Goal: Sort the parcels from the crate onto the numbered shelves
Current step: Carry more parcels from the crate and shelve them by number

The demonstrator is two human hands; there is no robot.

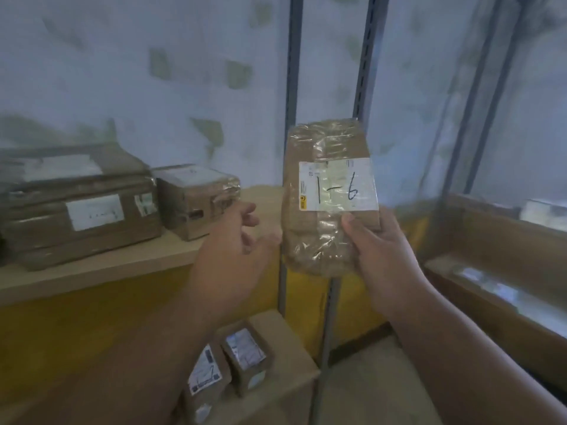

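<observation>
- Nearest, low on the lower shelf [294, 372], two small boxes [227, 363] stand side by side, labels up, under the left forearm.
- The right hand [383, 256] holds the parcel [322, 210] upright in the air. Its thumb presses on the front face just under the white label [337, 185] and its fingers are hidden behind, so it pinches the parcel's lower right corner.
- The parcel's long axis runs up and down. Its label faces the camera and reads "1-6" in handwriting.
- The left hand [236, 240] is just left of the parcel, empty, fingers relaxed and slightly spread. Whether its fingertips touch the parcel's left edge, I cannot tell.
- The right hand alone carries the load; the left is close enough to help steady it.
- Farther back, the upper shelf [129, 265] carries a large taped box [79, 207] and a smaller box [196, 200] near its right end; bare board lies between them and the shelf uprights [290, 87].
- No shelf number is legible, so which way the parcel must go is a guess.
</observation>
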